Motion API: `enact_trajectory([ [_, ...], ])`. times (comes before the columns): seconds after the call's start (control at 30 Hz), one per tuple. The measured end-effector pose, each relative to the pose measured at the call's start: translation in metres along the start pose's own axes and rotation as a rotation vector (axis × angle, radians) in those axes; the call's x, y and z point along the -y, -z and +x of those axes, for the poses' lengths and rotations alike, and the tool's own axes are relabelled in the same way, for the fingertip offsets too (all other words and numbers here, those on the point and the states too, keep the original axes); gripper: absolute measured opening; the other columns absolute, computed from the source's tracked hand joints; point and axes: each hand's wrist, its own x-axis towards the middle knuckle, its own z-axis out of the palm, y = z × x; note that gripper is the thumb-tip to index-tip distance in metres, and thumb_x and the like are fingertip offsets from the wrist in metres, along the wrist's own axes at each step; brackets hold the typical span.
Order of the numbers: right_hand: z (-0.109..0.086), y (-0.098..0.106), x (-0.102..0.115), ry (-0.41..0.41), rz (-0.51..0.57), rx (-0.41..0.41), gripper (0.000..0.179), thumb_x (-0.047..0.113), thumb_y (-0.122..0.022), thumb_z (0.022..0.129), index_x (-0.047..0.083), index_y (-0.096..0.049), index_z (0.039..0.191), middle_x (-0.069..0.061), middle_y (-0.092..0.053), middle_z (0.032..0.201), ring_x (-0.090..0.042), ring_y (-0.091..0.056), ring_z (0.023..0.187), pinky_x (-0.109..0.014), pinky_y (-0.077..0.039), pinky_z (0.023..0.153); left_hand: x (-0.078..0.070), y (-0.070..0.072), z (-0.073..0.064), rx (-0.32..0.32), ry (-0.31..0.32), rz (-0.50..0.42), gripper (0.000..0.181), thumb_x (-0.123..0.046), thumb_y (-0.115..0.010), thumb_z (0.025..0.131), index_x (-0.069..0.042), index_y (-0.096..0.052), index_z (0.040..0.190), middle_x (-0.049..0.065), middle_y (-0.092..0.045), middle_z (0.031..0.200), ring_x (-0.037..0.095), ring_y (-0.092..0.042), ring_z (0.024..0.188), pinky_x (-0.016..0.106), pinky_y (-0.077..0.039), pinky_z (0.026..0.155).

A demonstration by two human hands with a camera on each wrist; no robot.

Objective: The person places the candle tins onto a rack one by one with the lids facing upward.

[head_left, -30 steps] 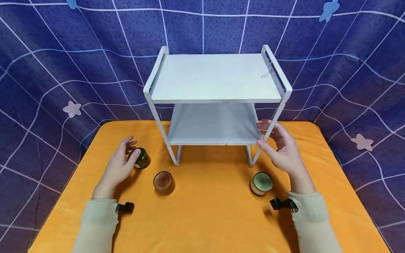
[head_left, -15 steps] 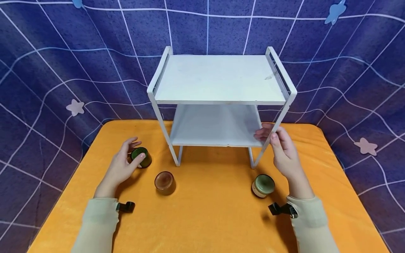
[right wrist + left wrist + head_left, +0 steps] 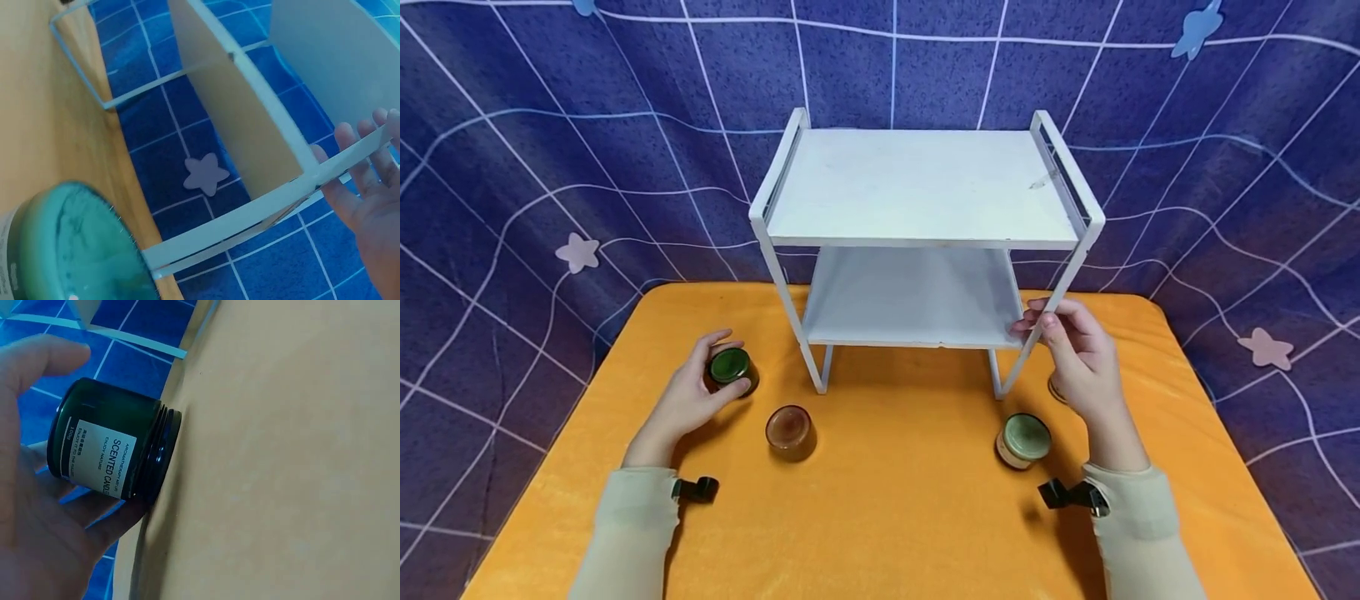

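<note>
This is a curtained-off recording corner — blue fabric [image 3: 925, 79] with pale grid lines and stars [image 3: 1266, 347] hangs in soft folds behind and on both sides of an orange-draped table [image 3: 887, 525], and a small black camera [image 3: 1055, 494] sits at each wrist — though whether home, lab or studio cannot be told
</note>
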Motion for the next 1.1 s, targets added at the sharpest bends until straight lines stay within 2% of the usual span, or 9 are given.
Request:
enact_trajectory([
  [0.2, -0.001, -0.001, 0.003, -0.036, 0.036, -0.017, 0.023, -0.011, -0.048, 0.111, -0.027, -0.054, 0.127, -0.025, -0.068, 0.108, -0.024, -0.077, 0.096, -0.037, -0.066, 0.086, 0.002, 0.002, 0.000, 0.009, 0.036, -0.085, 0.085, -0.006, -0.083, 0.097, -0.010, -0.035, 0.167, 0.024, -0.057, 0.157, 0.022, -0.062, 0.131, 0.007, -0.045, 0.097],
  [0.27, -0.001, -0.001, 0.004, -0.038, 0.029, -0.018, 0.022, -0.012, -0.049, 0.110, -0.026, -0.055, 0.126, -0.025, -0.068, 0.106, -0.023, -0.077, 0.093, -0.036, -0.066, 0.086, 0.002, 0.003, 0.000, 0.007, 0.039, -0.070, 0.083, -0.006, -0.085, 0.096, -0.008, -0.038, 0.165, 0.022, -0.058, 0.155, 0.022, -0.063, 0.128, 0.008, -0.045, 0.098],
  [0.4, -0.001, 0.001, 0.004, -0.031, 0.010, -0.028, 0.019, -0.014, -0.050, 0.109, -0.025, -0.057, 0.123, -0.021, -0.071, 0.102, -0.022, -0.077, 0.087, -0.033, -0.066, 0.085, 0.002, 0.005, 0.001, 0.007, 0.049, 0.015, 0.082, -0.013, -0.090, 0.093, -0.007, -0.045, 0.161, 0.017, -0.063, 0.149, 0.025, -0.065, 0.118, 0.010, -0.046, 0.093],
  [0.6, -0.001, 0.003, 0.003, -0.031, -0.029, -0.034, 0.018, -0.015, -0.051, 0.108, -0.023, -0.060, 0.122, -0.015, -0.074, 0.098, -0.020, -0.078, 0.085, -0.031, -0.065, 0.084, 0.006, 0.009, -0.001, 0.023, 0.092, 0.080, 0.084, -0.018, -0.093, 0.091, -0.008, -0.048, 0.161, 0.017, -0.067, 0.140, 0.007, -0.064, 0.106, 0.021, -0.052, 0.087],
  [0.7, 0.000, 0.003, 0.003, -0.034, -0.041, -0.032, 0.017, -0.014, -0.052, 0.108, -0.023, -0.060, 0.121, -0.016, -0.074, 0.098, -0.020, -0.078, 0.085, -0.031, -0.065, 0.084, 0.006, 0.011, -0.002, 0.031, 0.113, 0.099, 0.082, -0.021, -0.093, 0.091, -0.009, -0.049, 0.159, 0.015, -0.068, 0.137, 0.003, -0.063, 0.104, 0.021, -0.052, 0.087],
  [0.87, 0.000, 0.003, 0.003, -0.038, -0.059, -0.034, 0.016, -0.014, -0.052, 0.108, -0.024, -0.059, 0.119, -0.015, -0.074, 0.097, -0.019, -0.078, 0.084, -0.031, -0.065, 0.083, 0.006, 0.012, 0.000, 0.053, 0.118, 0.106, 0.079, -0.024, -0.092, 0.093, -0.008, -0.051, 0.158, 0.015, -0.068, 0.138, 0.011, -0.065, 0.107, 0.017, -0.051, 0.090],
  [1.1, 0.000, 0.005, 0.002, -0.033, -0.095, -0.027, 0.018, -0.013, -0.052, 0.109, -0.027, -0.056, 0.119, -0.013, -0.074, 0.096, -0.018, -0.078, 0.084, -0.029, -0.065, 0.083, 0.009, 0.011, -0.002, 0.066, 0.145, 0.149, 0.070, -0.032, -0.091, 0.093, -0.012, -0.058, 0.151, 0.011, -0.069, 0.136, 0.022, -0.066, 0.110, 0.018, -0.050, 0.090],
])
